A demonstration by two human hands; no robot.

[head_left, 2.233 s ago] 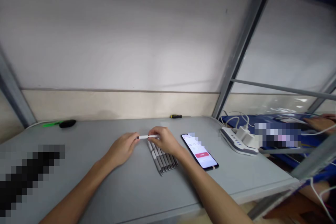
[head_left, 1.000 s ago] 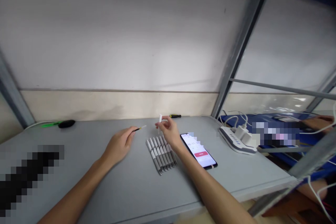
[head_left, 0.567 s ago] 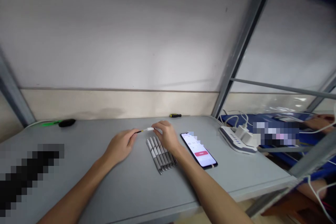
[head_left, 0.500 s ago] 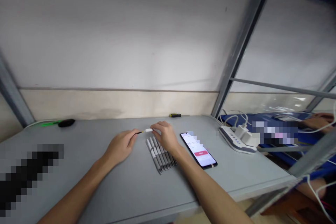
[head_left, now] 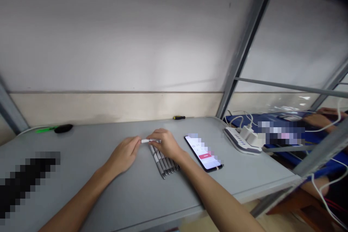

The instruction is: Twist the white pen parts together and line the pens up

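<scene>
A white pen lies level between my two hands, just above the desk. My left hand pinches its left end with thumb and forefinger. On the other end the fingers of my right hand are closed, and they cover part of it. Below and partly behind my right hand, several white-and-grey pens lie side by side in a slanted row on the grey desk. My right wrist hides some of them.
Right of the pens lies a lit phone. A screwdriver rests near the back wall, a power strip at the right. A black object sits far left. Beyond the frame's post, another person's hand shows.
My hands have come closer together. The dark rod with a brass-coloured tip, seen between the left fingers and the white barrel, no longer shows. The view has shifted slightly.
</scene>
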